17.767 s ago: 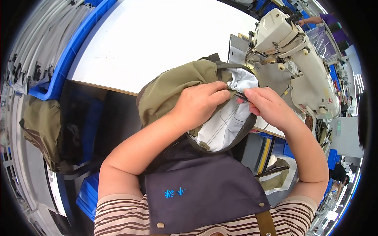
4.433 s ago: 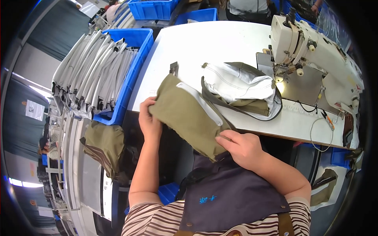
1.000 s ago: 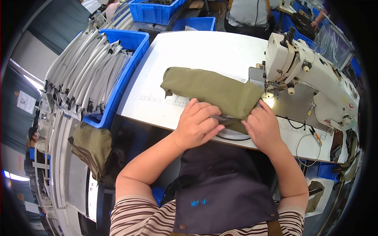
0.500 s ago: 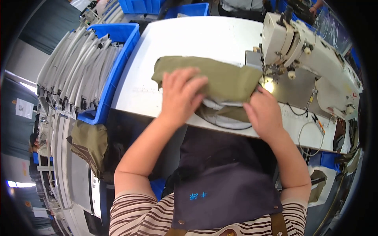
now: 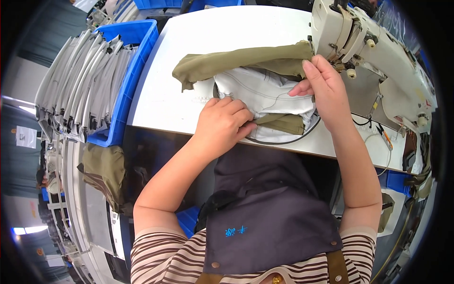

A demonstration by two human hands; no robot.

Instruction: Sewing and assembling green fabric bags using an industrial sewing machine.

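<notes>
An olive fabric piece (image 5: 241,57) with a pale grey-white lining (image 5: 257,90) and a dark, curved edging lies on the white tabletop (image 5: 165,97). Its olive flap is folded back to the far side, so the stitched lining shows. My left hand (image 5: 223,124) is closed on the near left edge of the piece, fingers curled and thumb tucked against it. At the right end, my right hand (image 5: 328,92) pinches the flap's corner between thumb and forefinger, its other fingers bent over the lining. That corner is close beside the sewing machine (image 5: 331,31), whose needle area is mostly hidden.
To the left stands a blue bin (image 5: 124,106) packed with grey-white edged pieces (image 5: 78,90). An olive cloth (image 5: 105,170) hangs below it. Orange-handled snips (image 5: 385,137) and a pale looped cord (image 5: 371,146) lie at the table's right.
The olive flap has been turned back away from me, uncovering the lining. My left hand came down to the near edge; my right hand rose to the flap's corner.
</notes>
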